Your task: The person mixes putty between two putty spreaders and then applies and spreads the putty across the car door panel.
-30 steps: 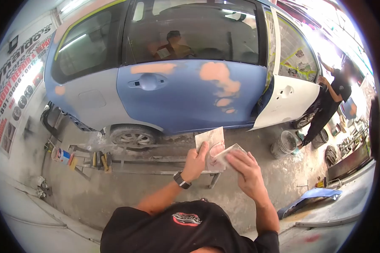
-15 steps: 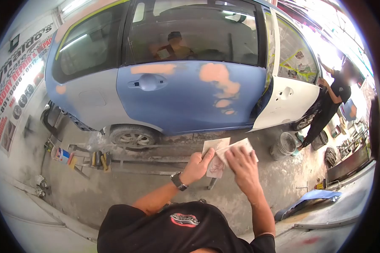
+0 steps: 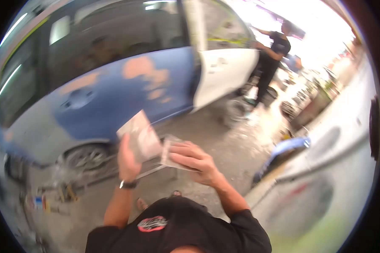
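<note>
A flat, pale board (image 3: 142, 134) with pinkish smears is in front of the car (image 3: 101, 114), gripped in the left hand (image 3: 129, 160). The right hand (image 3: 194, 160) clasps a squarish plate (image 3: 166, 155), also in front of the car. Matte peach patches (image 3: 138, 67) mark the car's smooth blue side. Near the car's white door (image 3: 226, 74) stands a round bucket (image 3: 236, 112), its contents too blurred to tell.
</note>
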Action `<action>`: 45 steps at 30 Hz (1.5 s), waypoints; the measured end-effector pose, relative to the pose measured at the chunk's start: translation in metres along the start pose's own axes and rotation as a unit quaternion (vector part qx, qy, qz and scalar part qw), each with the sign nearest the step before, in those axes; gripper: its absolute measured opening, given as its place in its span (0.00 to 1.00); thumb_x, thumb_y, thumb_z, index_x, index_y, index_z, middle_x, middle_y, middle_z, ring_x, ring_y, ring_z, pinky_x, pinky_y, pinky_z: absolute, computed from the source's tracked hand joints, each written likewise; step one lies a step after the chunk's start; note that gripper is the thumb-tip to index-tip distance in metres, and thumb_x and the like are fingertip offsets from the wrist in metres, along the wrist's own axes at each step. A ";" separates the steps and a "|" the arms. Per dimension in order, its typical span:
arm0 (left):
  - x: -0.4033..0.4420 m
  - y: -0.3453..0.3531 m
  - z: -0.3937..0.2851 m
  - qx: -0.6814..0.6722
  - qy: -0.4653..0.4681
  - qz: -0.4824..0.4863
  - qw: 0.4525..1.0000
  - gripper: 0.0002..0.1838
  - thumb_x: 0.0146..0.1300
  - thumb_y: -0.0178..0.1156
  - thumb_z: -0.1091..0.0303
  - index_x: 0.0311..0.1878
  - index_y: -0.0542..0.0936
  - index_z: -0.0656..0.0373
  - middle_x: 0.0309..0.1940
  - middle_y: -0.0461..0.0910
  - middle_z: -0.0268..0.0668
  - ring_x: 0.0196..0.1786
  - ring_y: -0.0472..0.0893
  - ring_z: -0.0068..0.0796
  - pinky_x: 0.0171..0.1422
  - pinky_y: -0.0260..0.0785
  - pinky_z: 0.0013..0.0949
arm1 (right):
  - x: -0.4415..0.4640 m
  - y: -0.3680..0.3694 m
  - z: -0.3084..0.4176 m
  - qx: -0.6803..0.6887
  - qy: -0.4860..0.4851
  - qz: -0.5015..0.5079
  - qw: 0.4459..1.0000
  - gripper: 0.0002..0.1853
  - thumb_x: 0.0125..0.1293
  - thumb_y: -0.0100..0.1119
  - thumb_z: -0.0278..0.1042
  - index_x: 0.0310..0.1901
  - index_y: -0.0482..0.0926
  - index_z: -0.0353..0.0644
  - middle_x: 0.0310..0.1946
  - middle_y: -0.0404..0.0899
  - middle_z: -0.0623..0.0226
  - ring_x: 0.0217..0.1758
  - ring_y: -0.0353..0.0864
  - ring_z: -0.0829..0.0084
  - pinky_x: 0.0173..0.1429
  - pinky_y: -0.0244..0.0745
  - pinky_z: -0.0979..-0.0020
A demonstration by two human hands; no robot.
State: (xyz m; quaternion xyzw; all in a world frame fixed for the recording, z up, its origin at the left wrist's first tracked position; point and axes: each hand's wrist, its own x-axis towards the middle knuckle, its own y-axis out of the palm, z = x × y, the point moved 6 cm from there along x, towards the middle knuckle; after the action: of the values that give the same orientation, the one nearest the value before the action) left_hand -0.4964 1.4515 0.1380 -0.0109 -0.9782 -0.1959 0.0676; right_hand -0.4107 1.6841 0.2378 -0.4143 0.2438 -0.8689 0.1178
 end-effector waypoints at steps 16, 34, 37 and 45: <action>-0.010 0.060 0.018 -0.242 -0.120 0.020 0.963 0.24 0.80 0.59 0.54 0.67 0.76 0.65 0.60 0.82 0.37 0.62 0.82 0.30 0.64 0.77 0.39 | -0.033 -0.001 -0.061 -0.256 0.092 0.109 0.956 0.26 0.70 0.55 0.25 0.70 0.76 0.41 0.67 0.75 0.50 0.68 0.75 0.49 0.71 0.70 0.50; -0.030 0.082 0.041 -0.124 -0.138 0.013 0.983 0.21 0.81 0.59 0.57 0.61 0.79 0.69 0.53 0.85 0.38 0.50 0.85 0.28 0.53 0.77 0.32 | -0.108 -0.052 -0.110 0.165 0.374 -0.330 0.851 0.17 0.76 0.63 0.33 0.58 0.81 0.29 0.49 0.88 0.60 0.45 0.89 0.71 0.50 0.87 0.67; -0.023 0.077 0.034 0.019 -0.072 0.011 0.997 0.24 0.81 0.59 0.53 0.60 0.80 0.70 0.54 0.85 0.39 0.52 0.85 0.27 0.58 0.77 0.32 | -0.069 -0.033 -0.048 0.070 0.278 -0.156 0.945 0.23 0.69 0.59 0.19 0.66 0.78 0.37 0.49 0.85 0.56 0.48 0.86 0.63 0.54 0.81 0.68; -0.031 0.096 0.045 -0.235 -0.343 0.065 0.907 0.21 0.81 0.58 0.52 0.63 0.80 0.59 0.48 0.86 0.36 0.49 0.85 0.32 0.60 0.77 0.35 | -0.112 0.021 -0.092 -0.087 0.262 -0.016 0.961 0.32 0.68 0.58 0.15 0.74 0.75 0.45 0.52 0.82 0.52 0.54 0.84 0.57 0.61 0.79 0.61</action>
State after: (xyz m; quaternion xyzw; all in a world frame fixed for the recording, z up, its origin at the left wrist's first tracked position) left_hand -0.4668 1.5580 0.1289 -0.1565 -0.8637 -0.3998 -0.2639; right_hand -0.4117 1.7417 0.1031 -0.1843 0.3344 -0.9242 -0.0007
